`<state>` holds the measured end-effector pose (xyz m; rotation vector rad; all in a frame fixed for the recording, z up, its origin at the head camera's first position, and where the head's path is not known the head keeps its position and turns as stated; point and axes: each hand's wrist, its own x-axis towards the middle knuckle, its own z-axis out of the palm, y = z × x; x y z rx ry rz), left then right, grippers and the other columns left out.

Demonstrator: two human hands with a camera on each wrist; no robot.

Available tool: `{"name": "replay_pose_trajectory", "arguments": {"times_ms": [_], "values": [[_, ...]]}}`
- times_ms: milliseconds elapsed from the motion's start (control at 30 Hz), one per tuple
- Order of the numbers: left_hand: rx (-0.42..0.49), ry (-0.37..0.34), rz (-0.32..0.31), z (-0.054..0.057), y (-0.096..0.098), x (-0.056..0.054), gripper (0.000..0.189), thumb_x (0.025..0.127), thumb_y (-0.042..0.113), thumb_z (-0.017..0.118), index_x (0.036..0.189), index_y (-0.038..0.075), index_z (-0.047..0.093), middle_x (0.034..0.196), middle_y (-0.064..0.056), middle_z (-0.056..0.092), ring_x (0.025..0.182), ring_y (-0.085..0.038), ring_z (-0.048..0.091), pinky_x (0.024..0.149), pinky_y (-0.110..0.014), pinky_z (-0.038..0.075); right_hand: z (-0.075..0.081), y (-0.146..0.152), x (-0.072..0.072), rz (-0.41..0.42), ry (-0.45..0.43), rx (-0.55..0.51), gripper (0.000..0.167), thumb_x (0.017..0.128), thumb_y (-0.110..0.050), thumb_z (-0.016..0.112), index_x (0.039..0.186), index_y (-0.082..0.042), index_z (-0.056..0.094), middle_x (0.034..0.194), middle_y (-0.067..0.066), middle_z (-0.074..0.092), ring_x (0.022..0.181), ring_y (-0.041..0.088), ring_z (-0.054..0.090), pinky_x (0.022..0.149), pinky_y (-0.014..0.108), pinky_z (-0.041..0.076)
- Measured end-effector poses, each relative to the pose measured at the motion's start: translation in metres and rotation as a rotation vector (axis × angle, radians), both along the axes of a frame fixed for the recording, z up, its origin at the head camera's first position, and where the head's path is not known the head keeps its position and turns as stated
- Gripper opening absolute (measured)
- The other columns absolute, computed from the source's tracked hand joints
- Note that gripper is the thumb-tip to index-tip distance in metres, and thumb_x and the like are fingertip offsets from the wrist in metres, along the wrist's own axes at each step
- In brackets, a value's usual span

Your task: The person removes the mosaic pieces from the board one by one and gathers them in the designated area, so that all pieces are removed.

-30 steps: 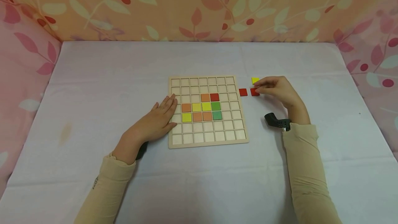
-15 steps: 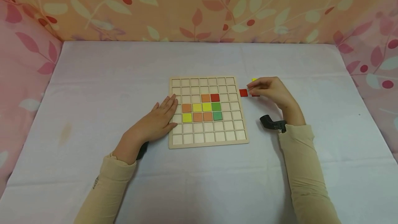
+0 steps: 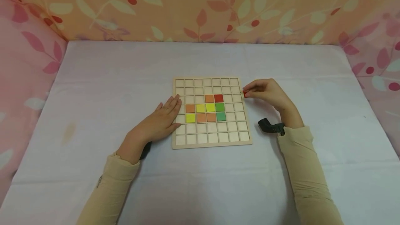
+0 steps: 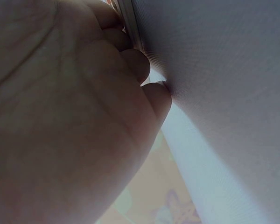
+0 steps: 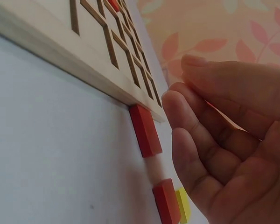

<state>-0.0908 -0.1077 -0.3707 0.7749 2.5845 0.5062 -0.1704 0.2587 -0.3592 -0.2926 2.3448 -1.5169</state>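
Observation:
A square wooden grid board (image 3: 213, 138) lies on the table with coloured tiles in some of its cells. My left hand (image 3: 160, 122) rests flat over the board's left edge, fingers straight. Off the board's right edge, my right hand (image 3: 265, 93) hovers with fingers and thumb bent loosely. Its fingertips overlap a red tile (image 3: 245, 94) in the head view. The right wrist view shows that red tile (image 5: 146, 130) lying against the board's rim, apart from the fingers. A second red tile (image 5: 168, 200) and a yellow tile (image 5: 183, 205) lie beyond it, hidden by the hand in the head view.
Among the tiles in the grid are a red one (image 3: 218, 98), green ones (image 3: 220, 107), and several orange and yellow ones (image 3: 200, 108). A white cloth (image 3: 200, 190) covers the table. Floral curtains (image 3: 175, 9) stand at the back and sides.
My right hand has moved left from the farther red tile and the yellow tile to over the red tile beside the board. The left hand stays on the board; the view shifts slightly.

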Motion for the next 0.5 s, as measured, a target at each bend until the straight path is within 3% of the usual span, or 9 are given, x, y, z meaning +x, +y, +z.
{"name": "replay_pose_trajectory", "arguments": {"times_ms": [267, 500], "values": [[-0.001, 0.007, -0.004, 0.001, 0.0, 0.0, 0.073, 0.098, 0.025, 0.049, 0.149, -0.004, 0.005, 0.156, -0.017, -0.005, 0.143, -0.03, -0.004, 0.112, -0.052, 0.006, 0.002, -0.009, -0.001, 0.038, 0.039, 0.016, 0.025, 0.082, 0.0, 0.072, 0.104, 0.01, 0.066, 0.091, 0.01, 0.07, 0.08, 0.009, 0.064, 0.071, 0.019, 0.05], [-0.006, 0.005, -0.006, 0.001, 0.0, -0.001, 0.073, 0.098, 0.025, 0.049, 0.148, -0.004, 0.005, 0.156, -0.018, -0.005, 0.143, -0.03, -0.004, 0.112, -0.052, 0.005, 0.002, -0.023, -0.005, 0.089, 0.055, 0.003, 0.025, 0.082, -0.001, 0.071, 0.104, 0.011, 0.066, 0.097, 0.019, 0.068, 0.081, 0.009, 0.064, 0.072, 0.019, 0.051]]}}
